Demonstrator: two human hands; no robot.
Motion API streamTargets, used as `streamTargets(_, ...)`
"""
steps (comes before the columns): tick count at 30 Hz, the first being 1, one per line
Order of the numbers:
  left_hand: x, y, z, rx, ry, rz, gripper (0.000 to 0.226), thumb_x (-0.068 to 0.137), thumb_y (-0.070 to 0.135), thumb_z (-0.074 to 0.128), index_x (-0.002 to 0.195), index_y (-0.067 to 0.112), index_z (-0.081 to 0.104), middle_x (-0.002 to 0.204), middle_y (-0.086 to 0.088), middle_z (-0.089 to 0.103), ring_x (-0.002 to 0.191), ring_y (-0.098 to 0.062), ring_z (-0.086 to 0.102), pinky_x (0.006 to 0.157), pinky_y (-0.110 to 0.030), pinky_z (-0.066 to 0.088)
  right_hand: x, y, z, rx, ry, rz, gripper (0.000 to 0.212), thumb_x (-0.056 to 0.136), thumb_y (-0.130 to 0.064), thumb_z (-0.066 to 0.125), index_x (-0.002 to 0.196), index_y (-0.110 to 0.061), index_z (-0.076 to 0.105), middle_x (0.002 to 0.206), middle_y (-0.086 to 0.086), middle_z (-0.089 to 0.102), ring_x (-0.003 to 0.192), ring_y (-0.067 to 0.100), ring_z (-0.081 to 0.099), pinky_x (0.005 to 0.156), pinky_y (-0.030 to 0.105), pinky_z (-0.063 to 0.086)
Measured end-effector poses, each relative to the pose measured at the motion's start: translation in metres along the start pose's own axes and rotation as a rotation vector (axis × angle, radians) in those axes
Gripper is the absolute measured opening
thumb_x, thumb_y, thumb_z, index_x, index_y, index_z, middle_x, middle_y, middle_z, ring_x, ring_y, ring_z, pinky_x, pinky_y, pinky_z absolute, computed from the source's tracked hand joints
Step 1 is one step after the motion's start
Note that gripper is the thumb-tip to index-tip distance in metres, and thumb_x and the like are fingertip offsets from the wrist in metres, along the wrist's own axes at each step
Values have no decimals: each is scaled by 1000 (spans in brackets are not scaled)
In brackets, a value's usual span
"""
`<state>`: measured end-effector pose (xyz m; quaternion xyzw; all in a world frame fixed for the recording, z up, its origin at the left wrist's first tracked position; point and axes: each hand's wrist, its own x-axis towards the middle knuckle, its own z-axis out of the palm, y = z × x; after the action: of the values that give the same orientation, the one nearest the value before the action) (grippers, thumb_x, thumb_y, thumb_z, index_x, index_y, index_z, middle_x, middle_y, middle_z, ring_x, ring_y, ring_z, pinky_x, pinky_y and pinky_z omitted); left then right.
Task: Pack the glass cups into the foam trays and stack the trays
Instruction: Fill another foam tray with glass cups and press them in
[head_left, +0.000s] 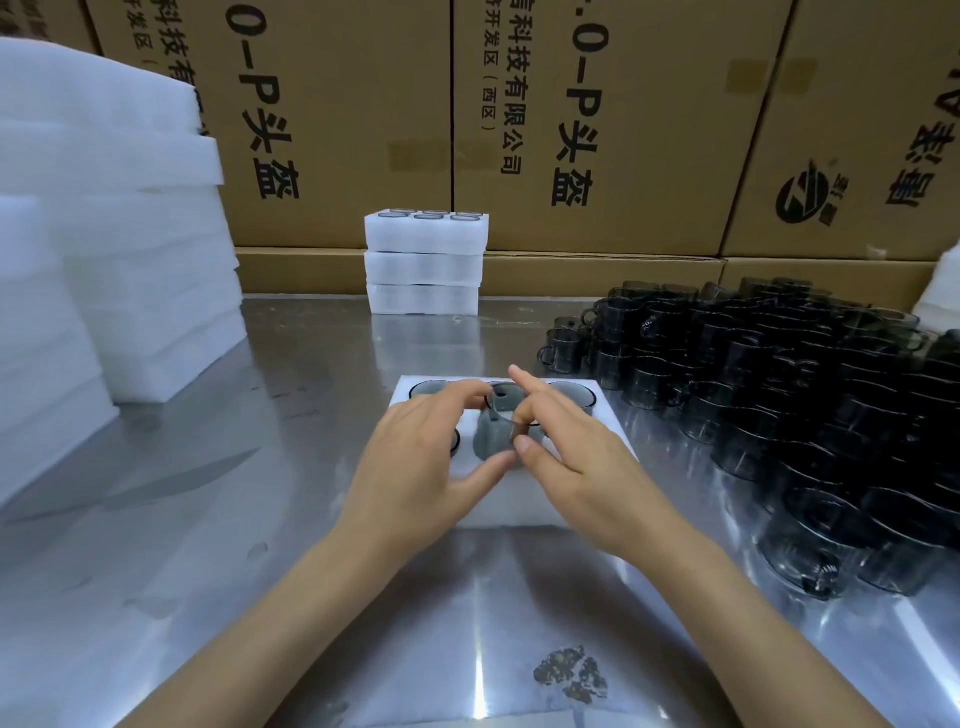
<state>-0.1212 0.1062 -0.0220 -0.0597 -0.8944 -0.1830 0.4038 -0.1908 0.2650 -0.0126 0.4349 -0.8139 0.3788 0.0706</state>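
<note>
Smoky glass cup (500, 431) over foam tray (415, 387)

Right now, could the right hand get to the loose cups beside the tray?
Probably yes: the loose cups stand just right of the right hand, with nothing between, though it holds a cup.

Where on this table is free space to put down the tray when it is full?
Bare steel lies between the white foam pile and the foam tray, and in front of the three stacked trays. The right side is crowded with glass cups.
</note>
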Motion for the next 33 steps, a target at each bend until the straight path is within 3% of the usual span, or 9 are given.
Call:
streamTargets(4, -1, 2, 2, 15, 36, -2, 43, 74, 44, 68, 107, 18, 62, 97, 12, 68, 77, -15, 64, 73, -27, 40, 0, -1, 0, -19, -16, -25, 13, 95, -20, 46, 86, -29, 45, 140, -29, 34, 129, -8, 30, 92, 16, 22)
streamTargets(9, -3, 4, 1, 57, 47, -21, 34, 72, 40, 70, 96, 16, 65, 84, 10, 67, 69, -15, 60, 68, -28, 40, -2, 2, 1, -54, -76, -7, 10, 97, -24, 42, 89, -25, 46, 149, -15, 35, 131, -23, 12, 94, 25, 23)
streamTargets(13, -5, 4, 0, 53, 39, -36, 32, 72, 39, 71, 94, 17, 66, 82, 10, 68, 69, -15, 61, 67, -26, 39, 0, 1, 3, -116, -96, 12, 10, 98, -28, 39, 90, -29, 45, 146, -12, 41, 132, -9, 25, 100, 28, 20)
streamTargets(15, -6, 5, -1, 49, 34, -31, 33, 74, 41, 68, 96, 18, 65, 83, 11, 68, 71, -14, 61, 68, -26, 40, 0, 0, 3, -134, -95, 17, 8, 97, -30, 39, 92, -33, 45, 147, -15, 38, 131, -14, 22, 103, 31, 20)
streamTargets(17, -8, 4, -2, 49, 26, -30, 36, 77, 45, 62, 104, 20, 64, 88, 12, 67, 77, -12, 61, 72, -28, 41, -2, -2, 1, -85, -74, 28, 11, 96, -32, 42, 102, -40, 46, 151, -26, 25, 121, -20, 28, 96, 27, 27)
streamTargets(19, -11, 3, -4, 48, 20, -9, 43, 79, 45, 60, 115, 23, 61, 100, 14, 66, 89, -8, 60, 80, -23, 41, -4, -4, -1, -24, -44, 18, 31, 94, -32, 42, 122, -45, 44, 150, -35, 11, 117, -21, 31, 96, 19, 28)
streamTargets(21, -15, 2, -5, 60, -6, 48, 52, 81, 44, 58, 127, 21, 57, 120, 13, 61, 109, -5, 56, 95, -18, 35, -6, -4, -2, -66, -48, -10, 48, 93, -32, 39, 139, -44, 33, 151, -33, 7, 129, -18, 20, 108, 18, 20)
streamTargets(24, -19, 3, -3, 130, -93, 88, 62, 82, 47, 52, 137, 19, 49, 141, 9, 48, 130, -9, 43, 110, -29, 24, -6, -3, 0, -213, -97, -17, 58, 96, -29, 39, 150, -35, 17, 155, -25, 2, 138, -14, 0, 116, 19, 5)
streamTargets(33, -19, 5, -1, 231, -203, 120, 60, 76, 43, 47, 121, 8, 64, 125, -1, 64, 119, -24, 58, 107, -47, 30, -5, -6, 7, -445, -193, 28, 57, 95, -36, 32, 150, -28, 20, 158, -11, 12, 144, 1, 8, 116, 27, 5)
